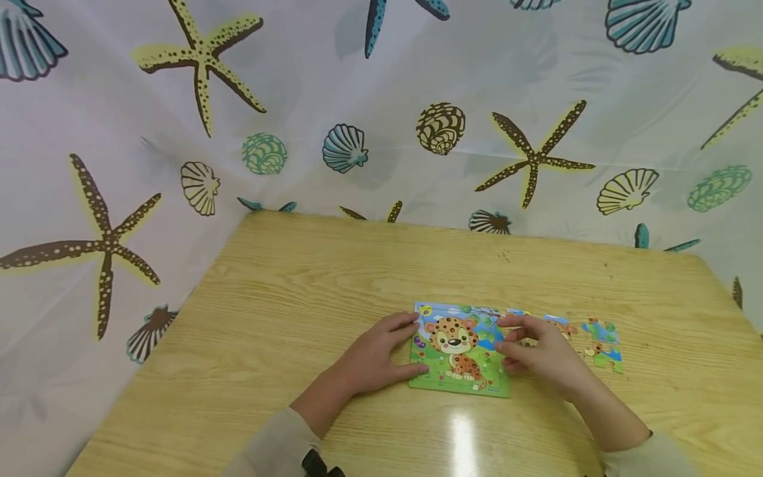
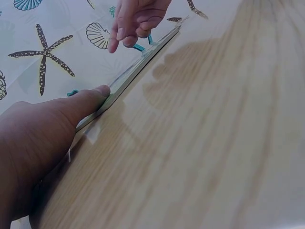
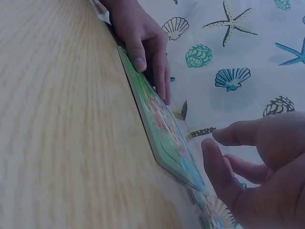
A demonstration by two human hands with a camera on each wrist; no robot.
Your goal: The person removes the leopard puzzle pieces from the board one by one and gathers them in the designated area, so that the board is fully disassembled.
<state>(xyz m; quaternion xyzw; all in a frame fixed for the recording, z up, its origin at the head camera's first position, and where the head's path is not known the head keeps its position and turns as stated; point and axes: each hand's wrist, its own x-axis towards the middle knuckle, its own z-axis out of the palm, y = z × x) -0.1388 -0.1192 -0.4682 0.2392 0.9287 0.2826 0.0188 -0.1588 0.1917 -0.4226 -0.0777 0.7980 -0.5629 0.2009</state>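
A jigsaw puzzle board with a spotted leopard cub on green grass lies flat on the wooden table. My left hand rests at its left side, thumb on the lower left corner and fingers along the upper left edge. In the left wrist view the left thumb touches the board's edge. Over the board's right edge hovers my right hand, fingers loosely bent. The right wrist view shows a gap between its thumb and index finger, with nothing held. Loose puzzle pieces lie to the right, partly hidden by the right hand.
The wooden table extends around the board on all sides. Behind it and at the left hangs a white cloth printed with starfish and shells. Light glares off the tabletop in front of the board.
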